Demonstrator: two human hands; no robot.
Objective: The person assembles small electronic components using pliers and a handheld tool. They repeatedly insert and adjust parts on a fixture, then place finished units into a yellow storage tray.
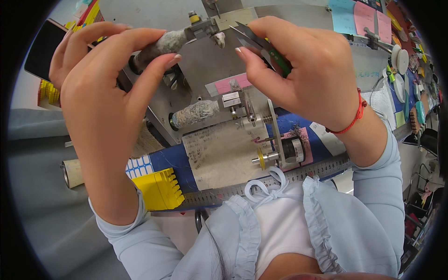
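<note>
My left hand [101, 73] holds the cloth-wrapped handle [171, 41] of a small metal clamp tool between thumb and forefinger. At its right end is a metal clamping head [203, 28] with a tuft of greyish fibre [219, 40] hanging below. My right hand [297, 59] grips small snips [252, 38] with dark pointed blades and a green handle part. The blade tips are apart, near the clamp head but not touching it. A second wrapped tool [196, 113] with a similar metal head [231, 100] lies below, between my hands.
A steel ruler [224, 192] runs along the front edge. Beside it stand a yellow plastic piece [157, 189] and a small winding device with a dial [294, 149]. A phone-like black slab [45, 50] is at left. Spools [399, 59] and pink and blue notes [365, 19] are at right.
</note>
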